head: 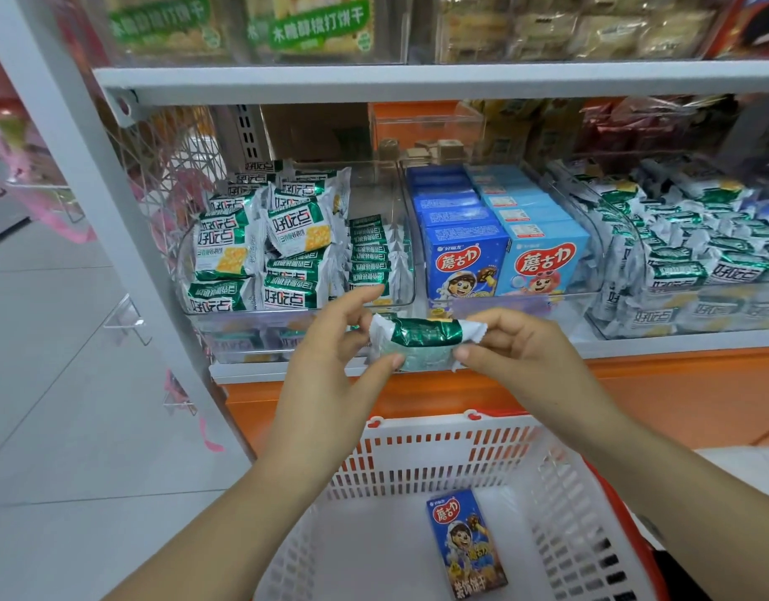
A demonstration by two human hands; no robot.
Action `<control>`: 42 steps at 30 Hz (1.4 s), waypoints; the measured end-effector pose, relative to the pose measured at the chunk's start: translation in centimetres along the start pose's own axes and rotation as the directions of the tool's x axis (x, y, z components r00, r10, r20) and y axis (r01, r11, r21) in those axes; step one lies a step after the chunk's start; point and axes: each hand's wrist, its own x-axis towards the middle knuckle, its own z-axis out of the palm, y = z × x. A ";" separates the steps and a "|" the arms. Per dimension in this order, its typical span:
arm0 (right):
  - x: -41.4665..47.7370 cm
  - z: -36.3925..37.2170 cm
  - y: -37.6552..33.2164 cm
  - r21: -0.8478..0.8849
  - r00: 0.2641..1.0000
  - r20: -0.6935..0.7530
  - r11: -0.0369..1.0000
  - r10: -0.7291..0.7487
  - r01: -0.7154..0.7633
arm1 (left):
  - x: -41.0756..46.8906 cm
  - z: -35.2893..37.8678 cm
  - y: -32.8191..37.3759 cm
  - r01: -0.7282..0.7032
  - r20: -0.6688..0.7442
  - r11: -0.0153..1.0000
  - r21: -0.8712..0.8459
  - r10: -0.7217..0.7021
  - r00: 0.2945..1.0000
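Observation:
I hold a green-and-silver cracker packet (421, 340) in front of the shelf, above the basket. My left hand (330, 353) pinches its left end between thumb and fingers. The packet's right end is pinched by my right hand (517, 353). Below my hands stands a white plastic basket (417, 453) with a red rim. A dark blue snack box (465, 544) lies flat on the basket's floor.
A clear bin (400, 236) on the shelf holds several matching green packets (261, 240). Beside it stand blue snack boxes (504, 240), then another bin of green packets (686, 253). A white shelf board (417, 82) runs above; grey floor tiles (48, 383) lie left.

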 end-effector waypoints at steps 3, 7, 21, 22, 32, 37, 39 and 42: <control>-0.1 -0.1 -0.1 -0.015 1.000 -0.001 1.000 -0.012 0.012 | -0.1 -0.1 0.1 -0.059 -0.026 0.995 0.086 0.061 0.998; 0.0 -0.1 0.0 -0.059 1.000 -0.011 0.998 0.001 -0.002 | 0.0 -0.2 0.0 -0.051 -0.019 0.994 0.097 0.053 0.998; 0.7 0.2 -1.1 -0.395 0.978 0.035 0.896 -0.206 0.203 | 1.3 -1.3 0.5 0.537 0.153 0.757 -0.373 -0.521 0.840; 0.7 0.4 -1.6 -0.510 0.948 0.119 0.801 -0.296 0.314 | 1.5 -1.4 0.4 0.555 0.145 0.739 -0.382 -0.545 0.826; 4.5 2.2 -5.4 -0.685 0.921 0.246 0.617 -0.303 0.387 | 2.2 -3.9 1.3 0.496 0.107 0.742 -0.451 -0.506 0.856; 8.7 2.1 -6.5 -0.815 0.946 0.260 0.482 -0.193 0.322 | 3.1 -6.4 0.0 0.276 -0.140 0.958 0.071 -0.265 0.954; 10.4 2.4 -6.7 -0.883 0.937 0.327 0.314 -0.123 0.350 | 3.5 -7.5 -1.0 0.242 -0.240 0.944 0.224 -0.188 0.953; 12.4 3.6 -6.9 -0.907 0.911 0.410 0.085 -0.037 0.412 | 4.0 -8.8 -2.2 0.248 -0.341 0.910 0.333 -0.129 0.931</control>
